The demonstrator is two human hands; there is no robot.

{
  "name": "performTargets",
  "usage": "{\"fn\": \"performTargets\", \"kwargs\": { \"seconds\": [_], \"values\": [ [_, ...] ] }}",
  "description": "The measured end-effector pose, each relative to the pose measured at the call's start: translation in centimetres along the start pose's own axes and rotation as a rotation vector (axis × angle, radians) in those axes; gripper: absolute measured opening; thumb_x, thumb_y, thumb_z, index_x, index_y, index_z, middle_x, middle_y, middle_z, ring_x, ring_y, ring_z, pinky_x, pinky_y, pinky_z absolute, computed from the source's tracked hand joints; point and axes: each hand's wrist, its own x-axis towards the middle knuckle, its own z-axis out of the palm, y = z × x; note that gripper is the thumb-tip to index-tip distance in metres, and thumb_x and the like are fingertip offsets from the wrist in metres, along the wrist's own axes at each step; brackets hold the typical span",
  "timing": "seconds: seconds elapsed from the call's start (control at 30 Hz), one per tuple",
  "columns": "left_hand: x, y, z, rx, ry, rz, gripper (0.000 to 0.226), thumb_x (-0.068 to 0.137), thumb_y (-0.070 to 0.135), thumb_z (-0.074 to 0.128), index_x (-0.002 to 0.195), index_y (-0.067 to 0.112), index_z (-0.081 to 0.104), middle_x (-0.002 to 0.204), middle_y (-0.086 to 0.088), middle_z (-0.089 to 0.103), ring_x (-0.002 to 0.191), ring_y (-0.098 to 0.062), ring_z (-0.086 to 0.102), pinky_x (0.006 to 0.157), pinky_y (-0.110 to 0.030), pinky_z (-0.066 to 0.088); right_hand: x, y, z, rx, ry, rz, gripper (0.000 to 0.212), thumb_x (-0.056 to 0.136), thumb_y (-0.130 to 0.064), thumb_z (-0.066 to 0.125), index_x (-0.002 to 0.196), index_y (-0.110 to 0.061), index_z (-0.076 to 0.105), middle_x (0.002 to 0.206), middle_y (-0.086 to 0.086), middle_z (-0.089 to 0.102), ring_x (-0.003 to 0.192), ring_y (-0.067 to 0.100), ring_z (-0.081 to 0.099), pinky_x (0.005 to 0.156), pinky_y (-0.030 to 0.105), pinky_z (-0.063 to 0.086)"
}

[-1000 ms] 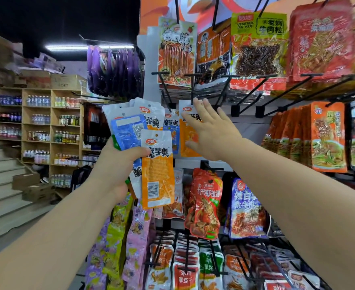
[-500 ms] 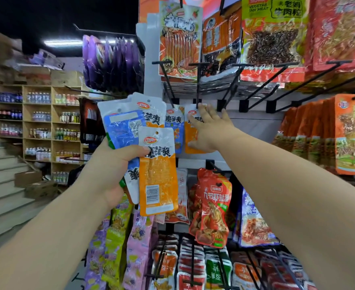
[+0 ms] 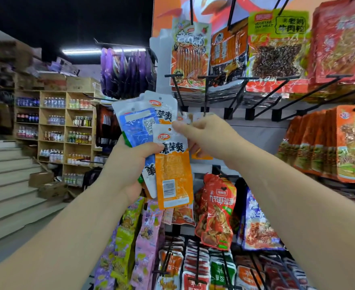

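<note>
Shop racks [image 3: 264, 94] behind; left hand [image 3: 128, 164] grips packets [image 3: 172, 174], right hand [image 3: 210, 139] hides another packet [image 3: 202, 157].

Head-worn — forward, near snack rack [image 3: 260, 132]

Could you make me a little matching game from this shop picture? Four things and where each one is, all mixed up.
Things:
1. orange packet with barcode
2. purple packets
3. pink packets
4. bottles

Places:
A. on the wooden shelves
B. hanging low down
C. in the left hand
D. hanging high up

Pairs: 1-C, 2-D, 3-B, 4-A.
</note>
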Motion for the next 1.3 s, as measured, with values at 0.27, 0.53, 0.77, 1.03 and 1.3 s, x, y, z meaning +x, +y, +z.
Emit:
{"fn": "performTargets", "kwargs": {
  "seconds": [0.27,0.53,0.77,1.03,1.3],
  "values": [
    [-2.1,1.1,2.5,-0.033,-0.039,-0.009,0.033,0.093,0.003,0.07,0.118,0.024,0.069,0.102,-0.003,0.081,0.084,-0.025,0.079,0.068,-0.042,0.065,-4.3,0.3,-0.4,0.186,0.017,-0.022,0.025,0.091,-0.033,0.079,0.088,-0.01,0.07,0.088,0.015,0.074,0.07,0.016,0.069,0.061,0.04,0.061],
    [-2.2,0.4,2.4,0.056,0.051,-0.02,0.035,0.094,0.007,0.074,0.121,0.027,0.067,0.108,0.0,0.079,0.094,-0.026,0.077,0.074,-0.043,0.058,-5.4,1.1,-3.1,0.476,0.131,0.086,0.02,0.093,-0.014,0.066,0.11,-0.003,0.067,0.105,0.032,0.069,0.076,0.028,0.058,0.066,0.042,0.044],
    [-1.4,-0.7,1.8,0.069,0.096,-0.049,0.034,0.093,0.004,0.075,0.113,0.028,0.063,0.108,0.0,0.076,0.083,-0.02,0.075,0.066,-0.037,0.057,-3.8,1.4,-3.8,0.634,0.234,0.21,0.006,0.096,-0.01,0.058,0.097,-0.004,0.056,0.106,0.019,0.062,0.08,0.025,0.057,0.062,0.036,0.054],
    [-0.7,-1.5,0.8,0.043,0.08,-0.049,0.033,0.091,0.004,0.075,0.114,0.026,0.067,0.108,-0.002,0.08,0.094,-0.029,0.077,0.084,-0.052,0.061,-0.7,1.1,-2.8,0.442,0.352,0.292,0.021,0.102,-0.038,0.052,0.103,-0.017,0.052,0.088,0.013,0.047,0.069,0.021,0.044,0.058,0.032,0.029],
    [-0.1,-2.0,0.0,0.032,0.038,-0.044,0.037,0.09,0.004,0.076,0.116,0.027,0.065,0.108,-0.001,0.079,0.091,-0.026,0.078,0.076,-0.043,0.061,2.9,0.2,-2.2,0.244,0.592,0.013,0.009,0.098,-0.023,0.07,0.106,-0.019,0.071,0.082,-0.013,0.061,0.075,0.013,0.06,0.073,0.038,0.054]
  ]
}}
